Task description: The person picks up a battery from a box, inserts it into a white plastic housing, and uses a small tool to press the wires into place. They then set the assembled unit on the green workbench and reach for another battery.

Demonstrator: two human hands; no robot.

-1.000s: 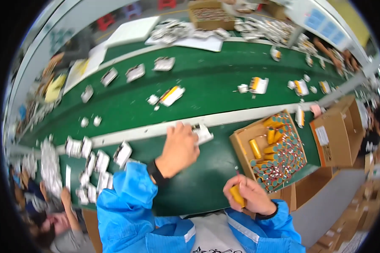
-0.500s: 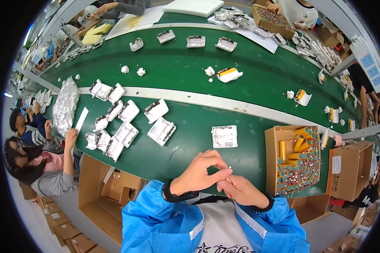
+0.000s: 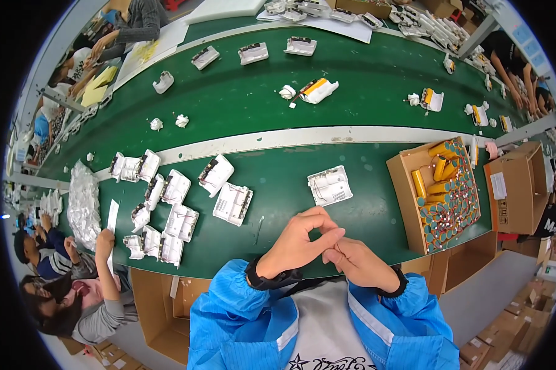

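My left hand and my right hand meet close to my body, above the front edge of the green bench. The left thumb and forefinger are pinched together beside the curled right fingers. Whatever lies between the fingertips is too small or hidden to make out. Just beyond the hands, an open white plastic housing with thin wires inside lies on the bench. To their right stands a cardboard box full of yellow cylindrical battery cells with red and white leads.
Several white housings cluster on the left, near a clear plastic bag. A pale rail divides my bench from a green belt bearing more housings. Two people sit at left. Another open carton stands right.
The view has turned, so the bench things sit differently in it. A thin dark wire with a small pale tip showed between my fingers earlier; now it is hidden. My hands remain together.
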